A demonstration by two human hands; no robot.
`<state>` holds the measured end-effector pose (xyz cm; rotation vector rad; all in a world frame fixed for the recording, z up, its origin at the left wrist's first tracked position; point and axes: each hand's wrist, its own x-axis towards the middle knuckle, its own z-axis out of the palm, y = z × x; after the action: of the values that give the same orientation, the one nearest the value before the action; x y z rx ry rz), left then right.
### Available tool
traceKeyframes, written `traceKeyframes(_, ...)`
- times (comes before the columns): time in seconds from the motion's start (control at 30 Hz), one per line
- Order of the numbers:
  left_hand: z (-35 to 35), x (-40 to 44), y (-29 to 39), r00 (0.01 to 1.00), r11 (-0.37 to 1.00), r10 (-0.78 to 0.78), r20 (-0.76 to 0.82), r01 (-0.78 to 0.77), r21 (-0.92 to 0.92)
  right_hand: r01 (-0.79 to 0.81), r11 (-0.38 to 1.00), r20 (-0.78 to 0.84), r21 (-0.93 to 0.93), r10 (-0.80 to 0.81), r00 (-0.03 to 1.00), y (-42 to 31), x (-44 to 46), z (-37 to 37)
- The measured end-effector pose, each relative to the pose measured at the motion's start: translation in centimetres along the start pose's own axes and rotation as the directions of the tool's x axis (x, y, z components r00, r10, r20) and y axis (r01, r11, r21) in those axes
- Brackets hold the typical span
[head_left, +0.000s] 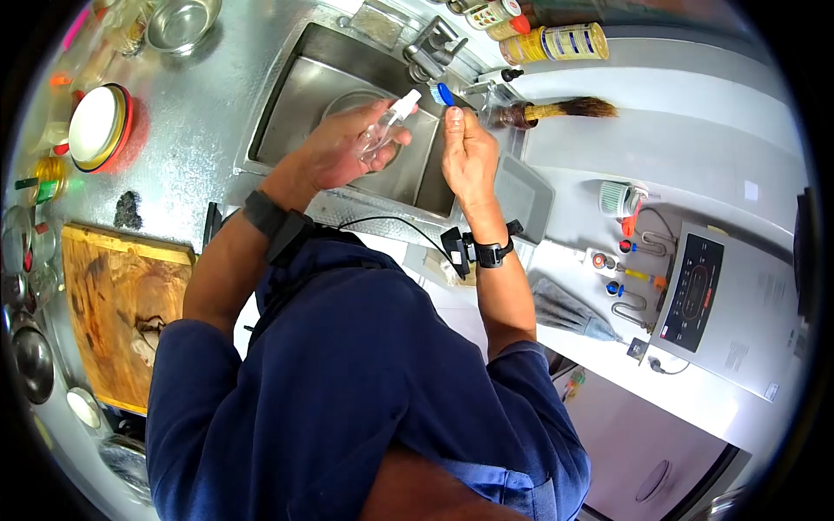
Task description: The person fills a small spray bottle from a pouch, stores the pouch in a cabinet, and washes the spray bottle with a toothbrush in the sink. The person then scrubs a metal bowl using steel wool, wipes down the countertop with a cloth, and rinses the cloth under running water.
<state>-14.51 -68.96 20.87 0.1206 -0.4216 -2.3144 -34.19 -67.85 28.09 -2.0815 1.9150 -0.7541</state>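
Note:
My left hand [343, 146] is closed round a small clear spray bottle [375, 139] with a white nozzle, tilted so its top points up and right. In my right hand [470, 156] is a toothbrush [444, 94]; its blue head with pale bristles sticks out past my thumb, and its handle is hidden in the fist. Bristles and nozzle are close together but apart. Both hands are over a steel sink [295, 87], where a round, shiny dish [347, 100] lies partly hidden behind my left hand.
A steel faucet [432, 50] stands at the sink's back edge. Right of it are a brush [565, 109] and a yellow can [565, 43]. A grey tray [524, 200] adjoins the sink. On the left counter are stacked plates [91, 124], a metal bowl [181, 24] and a wooden board [122, 304].

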Motion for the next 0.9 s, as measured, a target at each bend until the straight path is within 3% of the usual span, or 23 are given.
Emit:
traceKeyframes(0.1,0.1,0.7,0.0,0.997,1.0,-0.018,-0.08,0.016,-0.024,0.04,0.999,-0.01,-0.029,-0.04,0.999,-0.5,-0.2,0.4)
traceKeyframes(0.17,-0.3,0.6,0.1,0.997,0.99,-0.073,0.013,0.075,-0.122,0.193,0.962,0.046,-0.192,-0.187,0.981,-0.8,-0.9,1.1)
traceKeyframes(0.3,-1.2,0.6,-0.2,0.996,0.986,-0.091,0.019,0.093,-0.137,0.239,0.942,0.105,-0.237,-0.22,0.97,-1.0,-1.3,1.1)
traceKeyframes(0.37,-1.4,0.6,-0.5,0.989,0.962,-0.151,-0.006,0.146,-0.229,0.264,0.932,0.146,-0.248,-0.234,0.961,-1.0,-1.7,1.5)
traceKeyframes(0.47,-1.3,0.4,-0.2,0.984,0.97,-0.178,-0.006,0.174,-0.167,0.275,0.918,0.185,-0.287,-0.229,0.956,-0.7,-0.6,1.0)
traceKeyframes(0.53,-1.0,0.5,-0.5,0.988,0.986,-0.139,-0.073,0.132,-0.102,0.088,0.97,0.158,-0.228,-0.053,0.986,0.9,-0.1,1.8)
traceKeyframes(0.57,-1.1,0.7,-0.2,0.988,0.996,-0.091,-0.127,0.09,-0.017,0.145,0.968,0.256,-0.206,-0.09,0.962,1.6,-0.7,2.5)
traceKeyframes(0.6,-1.8,0.9,0.0,0.987,0.996,-0.091,-0.13,0.091,-0.012,0.145,0.969,0.255,-0.201,-0.091,0.963,2.4,-1.0,3.0)
traceKeyframes(0.67,-3.5,1.1,-0.3,0.951,0.999,0.013,-0.309,-0.004,0.032,-0.024,1.0,0.274,-0.005,0.024,0.961,4.2,-1.6,3.8)
traceKeyframes(0.73,-4.8,0.4,0.5,0.937,1.0,0.007,-0.348,-0.003,0.011,-0.11,0.993,0.277,0.052,0.092,0.956,6.9,-1.5,4.8)
traceKeyframes(0.8,-5.9,-0.4,0.9,0.901,0.99,0.084,-0.426,-0.026,0.141,-0.287,0.958,0.402,0.009,0.259,0.878,10.4,-2.1,6.8)
traceKeyframes(0.83,-6.7,-0.6,1.0,0.882,0.993,0.084,-0.464,-0.034,0.116,-0.36,0.932,0.492,0.039,0.296,0.819,11.3,-2.2,7.7)
traceKeyframes(0.9,-7.9,-1.0,0.9,0.854,0.991,0.092,-0.512,-0.028,0.132,-0.367,0.93,0.576,0.008,0.295,0.762,14.1,-1.8,10.7)
